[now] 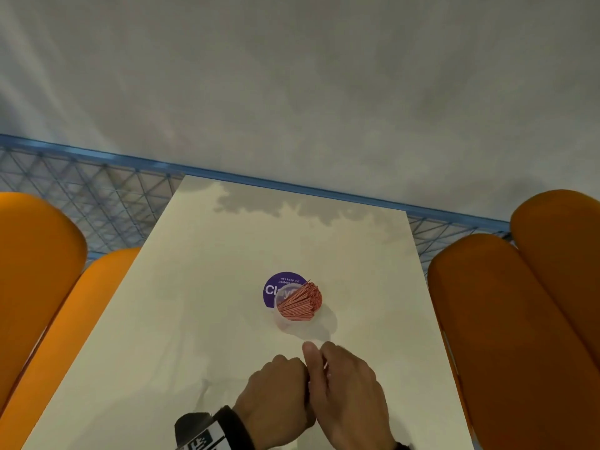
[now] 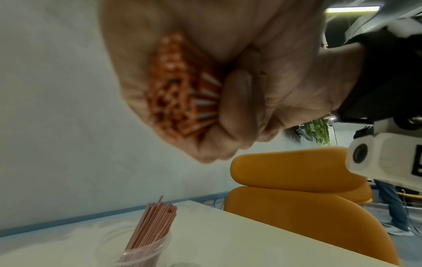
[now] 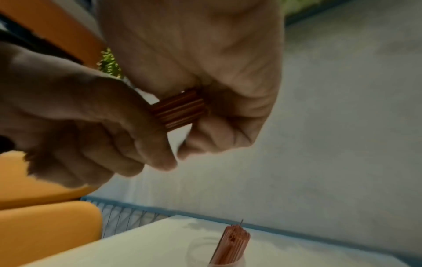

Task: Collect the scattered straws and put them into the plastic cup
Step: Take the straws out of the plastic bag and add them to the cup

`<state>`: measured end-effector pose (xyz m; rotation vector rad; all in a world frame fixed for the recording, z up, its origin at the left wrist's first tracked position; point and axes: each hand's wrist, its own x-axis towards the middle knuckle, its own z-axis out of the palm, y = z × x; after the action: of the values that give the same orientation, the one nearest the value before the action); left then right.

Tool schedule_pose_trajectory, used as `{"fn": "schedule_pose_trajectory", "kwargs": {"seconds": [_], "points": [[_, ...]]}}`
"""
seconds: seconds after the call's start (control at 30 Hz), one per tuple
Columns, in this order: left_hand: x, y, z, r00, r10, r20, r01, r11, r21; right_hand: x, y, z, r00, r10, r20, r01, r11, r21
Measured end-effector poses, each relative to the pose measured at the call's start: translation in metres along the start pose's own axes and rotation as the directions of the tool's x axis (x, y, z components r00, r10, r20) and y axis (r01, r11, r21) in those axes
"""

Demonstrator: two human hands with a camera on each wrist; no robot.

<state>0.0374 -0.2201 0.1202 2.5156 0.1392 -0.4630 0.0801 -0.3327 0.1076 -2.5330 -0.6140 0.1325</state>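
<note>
Both hands (image 1: 311,388) grip straws (image 3: 179,109) near table edge (image 1: 435,319).

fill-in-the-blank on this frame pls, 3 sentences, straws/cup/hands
1. Both hands grip one bundle of ____ between them, left hand and right hand.
2. The plastic cup stands on the table, partly covering a round ____ sticker.
3. The chairs beside the table are ____.

Missing words: straws; purple; orange

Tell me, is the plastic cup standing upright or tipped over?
Upright: the plastic cup stands on the table, straws leaning inside.
</note>
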Motion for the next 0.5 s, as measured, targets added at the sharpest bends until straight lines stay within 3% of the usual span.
{"fn": "schedule_pose_trajectory", "kwargs": {"seconds": [0.07, 0.2, 0.27, 0.33, 0.4, 0.5], "points": [[0.010, -0.002, -0.004, 1.000, 0.005, 0.021, -0.005, 0.999, -0.033, 0.012, 0.004, 0.002, 1.000, -0.008, -0.019, 0.007, 0.998, -0.059], [0.040, -0.022, -0.006, 0.997, 0.070, 0.041, -0.055, 0.954, -0.293, 0.046, 0.015, 0.005, 0.996, -0.046, 0.072, 0.045, 0.999, 0.016], [0.059, -0.047, -0.005, 0.996, 0.050, 0.067, -0.027, 0.951, -0.309, 0.074, 0.019, -0.001, 0.994, -0.068, 0.083, 0.067, 0.998, 0.016], [0.079, -0.079, -0.004, 0.997, -0.064, 0.053, 0.073, 0.978, -0.195, 0.105, 0.021, -0.007, 0.996, -0.071, 0.048, 0.073, 0.997, -0.039], [0.095, -0.107, -0.005, 0.970, -0.238, -0.044, 0.232, 0.966, -0.117, 0.138, 0.022, -0.007, 0.997, -0.083, -0.003, 0.081, 0.982, -0.171], [0.121, -0.119, -0.003, 0.955, -0.249, -0.162, 0.224, 0.962, -0.159, 0.176, 0.021, 0.011, 0.988, -0.157, 0.010, 0.152, 0.931, -0.331]]}}
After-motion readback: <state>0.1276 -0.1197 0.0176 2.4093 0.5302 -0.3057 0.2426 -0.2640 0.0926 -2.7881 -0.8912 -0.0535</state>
